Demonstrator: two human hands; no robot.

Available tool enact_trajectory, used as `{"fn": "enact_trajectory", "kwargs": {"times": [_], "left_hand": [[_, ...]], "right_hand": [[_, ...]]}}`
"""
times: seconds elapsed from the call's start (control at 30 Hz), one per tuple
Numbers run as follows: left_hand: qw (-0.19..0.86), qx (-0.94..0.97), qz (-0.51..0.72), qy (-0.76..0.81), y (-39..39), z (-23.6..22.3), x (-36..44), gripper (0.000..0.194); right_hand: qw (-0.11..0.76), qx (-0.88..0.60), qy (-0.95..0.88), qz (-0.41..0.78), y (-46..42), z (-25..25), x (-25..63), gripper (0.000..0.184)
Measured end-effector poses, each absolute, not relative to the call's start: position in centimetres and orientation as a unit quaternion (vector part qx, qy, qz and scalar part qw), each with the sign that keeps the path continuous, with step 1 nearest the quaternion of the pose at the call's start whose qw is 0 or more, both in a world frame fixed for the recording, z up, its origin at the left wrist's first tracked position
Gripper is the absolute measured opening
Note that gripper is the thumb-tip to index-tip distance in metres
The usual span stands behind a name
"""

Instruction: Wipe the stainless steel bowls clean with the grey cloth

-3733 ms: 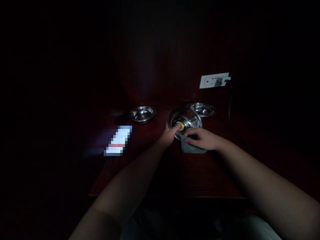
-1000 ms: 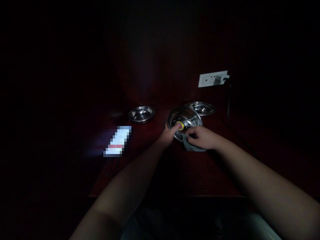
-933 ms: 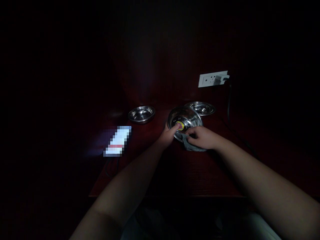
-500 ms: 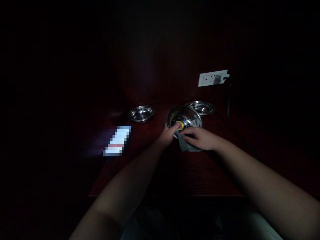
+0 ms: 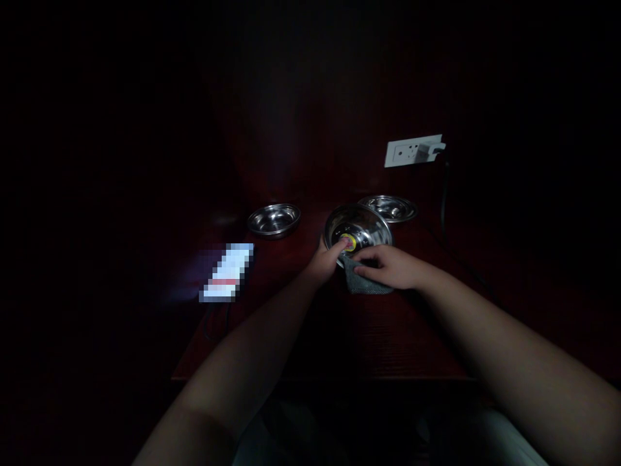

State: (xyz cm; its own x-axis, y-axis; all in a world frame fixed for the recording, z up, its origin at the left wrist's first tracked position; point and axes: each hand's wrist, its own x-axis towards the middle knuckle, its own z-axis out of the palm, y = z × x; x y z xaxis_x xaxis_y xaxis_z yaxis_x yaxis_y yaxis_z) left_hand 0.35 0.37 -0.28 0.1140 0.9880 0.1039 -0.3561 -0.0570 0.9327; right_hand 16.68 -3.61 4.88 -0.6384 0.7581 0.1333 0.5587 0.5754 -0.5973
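My left hand (image 5: 324,264) grips a shiny metal bowl (image 5: 365,223) by its left side, thumb inside near a round yellow and pink sticker (image 5: 348,243). The bowl is tilted so that its inside faces me. At the bowl's near right rim, my right hand (image 5: 391,266) is closed on a grey-green cloth (image 5: 366,281), pressing it against the rim. The cloth's lower part hangs below the fingers. Part of the left hand's fingers is hidden behind the bowl.
A shallow metal dish (image 5: 274,221) stands to the left, and a metal plate (image 5: 392,208) lies behind the bowl. A lit, blurred phone screen (image 5: 227,272) is on the dark red table (image 5: 388,343). A wall socket (image 5: 412,151) holds a plug with a hanging cable (image 5: 443,200).
Almost nothing differs. The cloth's hanging edge under my right hand has shifted slightly; the bowl and both hands keep their places.
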Motion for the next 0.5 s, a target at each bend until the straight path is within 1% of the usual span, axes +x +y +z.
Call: {"fn": "enact_trajectory", "kwargs": {"times": [0.13, 0.33, 0.5], "left_hand": [[0.584, 0.469, 0.568, 0.341, 0.41, -0.33, 0.31, 0.057], [0.561, 0.472, 0.563, 0.383, -0.03, 0.31, 0.29, 0.055], [0.563, 0.47, 0.56, 0.384, 0.05, 0.2, 0.35, 0.056]], "right_hand": [[0.194, -0.372, -0.871, 0.257, -3.78, 4.93, 16.66, 0.032], [0.217, -0.324, -0.891, 0.233, -4.01, 4.58, 16.32, 0.042], [0.203, -0.339, -0.886, 0.24, -3.85, 4.69, 16.46, 0.042]]}}
